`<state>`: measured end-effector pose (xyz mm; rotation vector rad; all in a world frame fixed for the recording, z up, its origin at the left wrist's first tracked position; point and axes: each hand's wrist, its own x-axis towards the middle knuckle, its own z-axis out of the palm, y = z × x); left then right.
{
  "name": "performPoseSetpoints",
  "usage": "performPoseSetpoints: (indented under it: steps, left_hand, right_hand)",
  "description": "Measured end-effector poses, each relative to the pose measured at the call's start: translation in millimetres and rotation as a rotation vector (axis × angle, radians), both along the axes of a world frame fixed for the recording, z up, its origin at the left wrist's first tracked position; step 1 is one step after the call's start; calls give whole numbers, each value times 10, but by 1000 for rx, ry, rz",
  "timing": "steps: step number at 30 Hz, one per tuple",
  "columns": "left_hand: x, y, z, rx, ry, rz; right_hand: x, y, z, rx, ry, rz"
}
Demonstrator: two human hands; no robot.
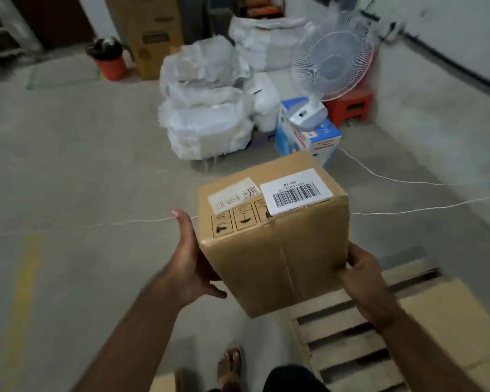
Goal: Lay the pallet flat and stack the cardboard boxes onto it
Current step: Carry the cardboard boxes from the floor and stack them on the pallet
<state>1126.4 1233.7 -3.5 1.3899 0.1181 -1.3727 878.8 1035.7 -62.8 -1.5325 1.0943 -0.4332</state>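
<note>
Open concrete floor is seen to the left, crossed only by a thin white cord stretched at low level from left to right. Ahead, the way is blocked by stacked white sacks, a blue-and-white carton with a table fan on it, and a red stool beside the wall. At lower right the wooden pallet lies flat; its near slats are bare, while its right part is taken up by a flat cardboard box.
</note>
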Motion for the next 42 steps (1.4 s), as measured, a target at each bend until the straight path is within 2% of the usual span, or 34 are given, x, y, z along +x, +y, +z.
performPoseSetpoints:
  steps: [4,7,10,13,17,20,22,25,28,30,31,32,33,34,35,39,42]
  left_hand:
    - [644,-874,98,-26,20,-186]
    - [979,-1629,41,-56,-88,-362]
    - [1230,-2406,-23,-89,-232,-573]
    - [1364,-3202,59,-153,-308,-692]
    - [1486,-4246,246,-25,-350,-732]
    - [1360,-5051,321,59,-420,-820]
    - [1252,-5561,337,-22,-384,-868]
    - [1186,-6317,269,-83,-155,-805]
    - [1130,-7013,198,-95,39,-952]
    - [1083,-7371,113,-75,96,-1025]
    - [1048,-7539,56,-65,110,-1044]
    - [992,-7691,-14,-60,125,-1053]
    - [908,-7808,-64,-65,147,-1056]
    - [810,-7903,-111,-73,181,-1062]
    - [707,-8004,-165,-63,188,-1065]
    - [196,-8632,-389,-43,173,-1106]
    - [-337,-9143,-450,-50,164,-1157]
  right_hand:
    - [480,-652,-85,13,12,-219]
    - [707,-1222,-155,92,-18,-425]
    - [848,-1806,-225,180,-183,-589]
    - [967,-2357,-24,188,-368,-632]
    - [955,-3050,395,135,-522,-650]
    - [968,-3504,469,-93,-342,-704]
    - [1048,-3790,380,-288,-206,-697]
    - [1136,-4280,172,-325,-79,-853]
    - [1185,-4694,101,-310,-47,-953]
    - [1209,-4865,77,-204,118,-1120]
    - [1170,-4945,84,-20,199,-1184]
    - [1117,-5023,89,243,164,-1191]
    - [1067,-5100,79,487,-66,-1140]
    - [1019,-5156,95,625,-313,-1037]
    - [942,-5201,115,662,-448,-1008]
    - [458,-5408,85,588,-358,-1114]
    - [-49,-5523,-89,603,-438,-1187]
